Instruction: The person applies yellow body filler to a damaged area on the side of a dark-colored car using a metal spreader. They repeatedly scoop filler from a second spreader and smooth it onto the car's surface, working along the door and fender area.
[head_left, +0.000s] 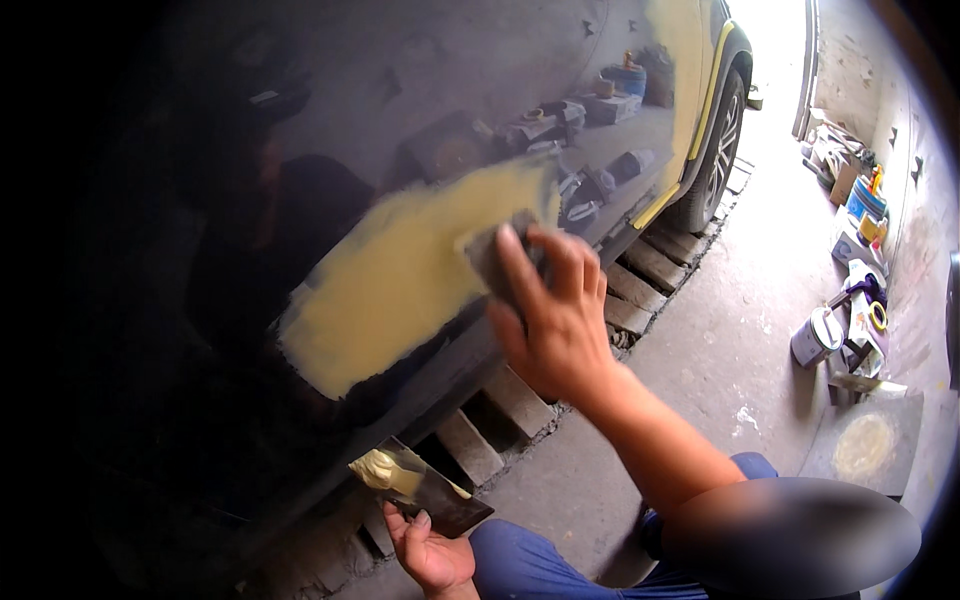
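Observation:
My right hand [560, 310] grips a dark, flat filler spreader [490, 262], its fingers laid over the blade. The spreader is against the right part of a broad patch of pale yellow filler [400, 280] on a dark, glossy car door [300, 120]. Low in the picture, my left hand [430, 550] pinches the edge of a dark flat plate [450, 503]. A lump of the same yellow filler [378, 468] sits at the plate's far left corner, with a smear next to it.
Beyond the door stands a car wheel [718, 150] beside yellow-edged trim. Bricks [520, 400] line the floor under the sill. On the right are a paint can [817, 337], a tape roll [878, 316], a blue tub [866, 200] and a board [815, 440] with a dried yellow patch.

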